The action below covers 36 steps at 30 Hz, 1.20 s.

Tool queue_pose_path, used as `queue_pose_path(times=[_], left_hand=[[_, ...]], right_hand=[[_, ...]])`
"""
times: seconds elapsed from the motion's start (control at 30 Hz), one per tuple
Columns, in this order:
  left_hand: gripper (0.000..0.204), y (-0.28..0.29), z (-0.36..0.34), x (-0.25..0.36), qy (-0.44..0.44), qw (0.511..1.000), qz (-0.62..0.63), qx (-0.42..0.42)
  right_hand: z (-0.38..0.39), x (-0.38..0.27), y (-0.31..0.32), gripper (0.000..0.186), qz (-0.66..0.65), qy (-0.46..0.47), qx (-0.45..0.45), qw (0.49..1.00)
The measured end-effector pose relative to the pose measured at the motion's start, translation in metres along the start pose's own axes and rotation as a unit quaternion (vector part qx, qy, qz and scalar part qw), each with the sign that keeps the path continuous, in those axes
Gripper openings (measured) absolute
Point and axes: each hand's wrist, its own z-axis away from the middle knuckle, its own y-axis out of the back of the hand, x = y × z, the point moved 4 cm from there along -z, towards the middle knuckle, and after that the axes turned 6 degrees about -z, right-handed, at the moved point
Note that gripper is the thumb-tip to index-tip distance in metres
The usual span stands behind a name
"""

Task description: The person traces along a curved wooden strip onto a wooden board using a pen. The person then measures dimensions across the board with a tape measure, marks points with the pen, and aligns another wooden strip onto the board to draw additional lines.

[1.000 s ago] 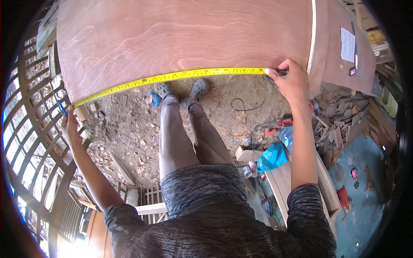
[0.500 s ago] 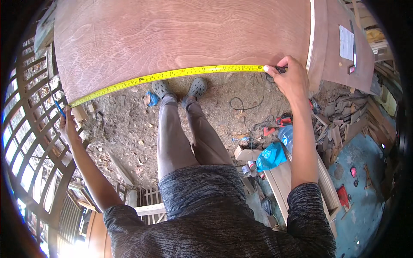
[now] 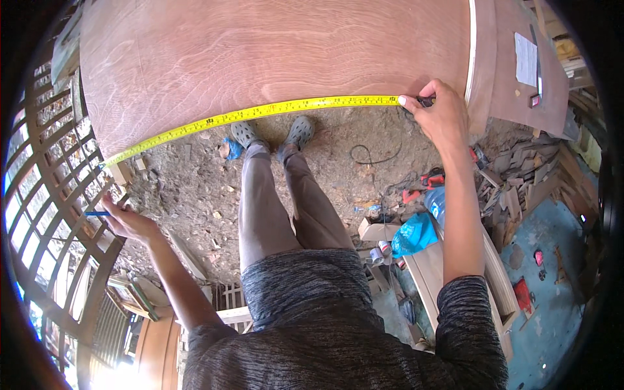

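Note:
A yellow tape measure (image 3: pixel 260 111) stretches along the near edge of a reddish-brown plywood sheet (image 3: pixel 279 52). Its far-left end lies at the sheet's left corner, with no hand on it. My right hand (image 3: pixel 442 120) is closed around the dark tape case at the right end, thumb on the blade; the fingers hide most of the case. Below the sheet's left corner, apart from the tape, my left hand (image 3: pixel 132 222) holds a thin blue pen-like stick (image 3: pixel 97 214) between its fingers.
A curved slatted frame (image 3: pixel 62 195) stands on the left. My feet in grey clogs (image 3: pixel 299 132) are on the dirt floor. To the right lie a black cord (image 3: pixel 374 161), a red-and-black tool (image 3: pixel 432 178), a blue plastic bag (image 3: pixel 415 235), wooden boards (image 3: pixel 426 279) and a scrap-wood pile (image 3: pixel 526 172).
My left hand has let go of the tape's left end and moved down and toward me, with the blue stick still in it. The right hand has stayed nearly in place.

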Motion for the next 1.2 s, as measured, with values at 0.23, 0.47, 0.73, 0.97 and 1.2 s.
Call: queue_pose_path(times=[0.23,0.47,0.73,0.97,1.2], left_hand=[[0.035,-0.05,0.163,0.06,0.068,0.917,0.303,-0.251],[0.019,-0.093,0.242,0.16,-0.225,0.839,0.164,-0.467],[0.019,-0.145,0.25,0.164,0.027,0.785,0.383,-0.486],[0.016,-0.163,0.239,0.181,-0.124,0.809,0.346,-0.458],[0.026,-0.173,0.236,0.162,-0.22,0.834,0.318,-0.393]], right_hand=[[0.001,-0.005,0.002,0.047,-0.01,-0.002,0.002,1.0],[0.0,-0.002,0.004,0.048,-0.007,0.012,0.007,1.0],[-0.001,-0.001,0.001,0.047,0.007,0.034,0.011,0.999],[-0.002,-0.001,-0.001,0.047,0.01,0.02,-0.006,1.0],[-0.001,0.0,-0.001,0.048,0.011,0.015,0.002,1.0]])
